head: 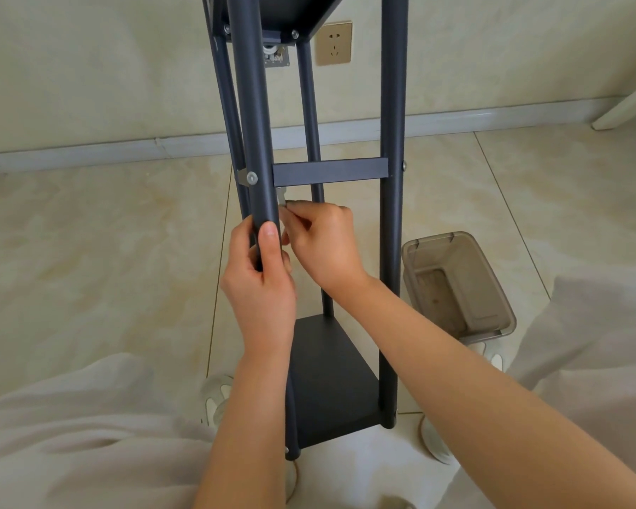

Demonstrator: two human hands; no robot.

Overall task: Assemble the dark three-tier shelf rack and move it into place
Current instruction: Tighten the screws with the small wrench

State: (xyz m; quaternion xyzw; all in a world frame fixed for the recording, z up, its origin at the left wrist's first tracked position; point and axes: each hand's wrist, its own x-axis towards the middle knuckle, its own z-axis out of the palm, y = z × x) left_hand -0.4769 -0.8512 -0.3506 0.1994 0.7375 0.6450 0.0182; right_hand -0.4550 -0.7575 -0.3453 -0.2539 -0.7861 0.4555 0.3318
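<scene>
Left fingers wrapped round the rack's front-left post, left hand gripping it mid-frame. Right hand just beside it, pinching a small silver tool right under the middle crossbar. Shelf rack runs up frame centre between pale-clad legs: near shelf lower centre, far shelf at top edge. Smoky plastic bin on the floor tiles, right of rack. Wall socket behind, upper centre
</scene>
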